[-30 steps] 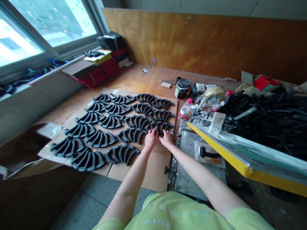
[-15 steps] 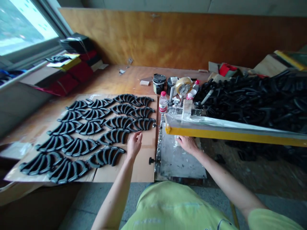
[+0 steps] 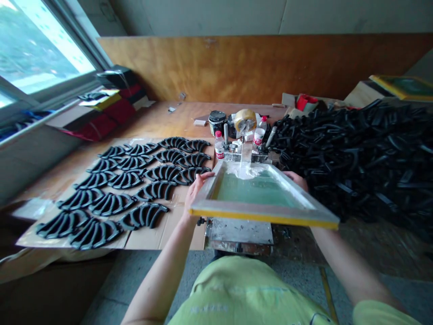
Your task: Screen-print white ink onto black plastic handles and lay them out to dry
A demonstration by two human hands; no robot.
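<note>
so the left hand [image 3: 199, 192] is closed around the left side of a screen frame [image 3: 264, 217], fingers wrapped over the edge. the right hand [image 3: 296, 178] sits at the frame's right side, mostly hidden behind it, so you can't really tell if it's gripping or just propping. the frame has a yellow near edge and a green mesh [image 3: 257, 192] with a white smear [image 3: 245, 170] up near its far end. it's tilted up between the hands, near edge raised, far end down at a metal clamp [image 3: 241, 155]. right under it is a scuffed metal plate [image 3: 240, 231].

left of the left hand there's cardboard [image 3: 179, 237] covered in rows of black curved parts [image 3: 144, 215], with the closest ones just beside the fingers. right of the right hand is a big heap of similar black parts [image 3: 352, 153], almost touching the hand. beyond the frame, on the wooden surface [image 3: 162, 119], are two plastic bottles [image 3: 219, 146], a tin [image 3: 216, 122] and a tape roll [image 3: 245, 119].
</note>
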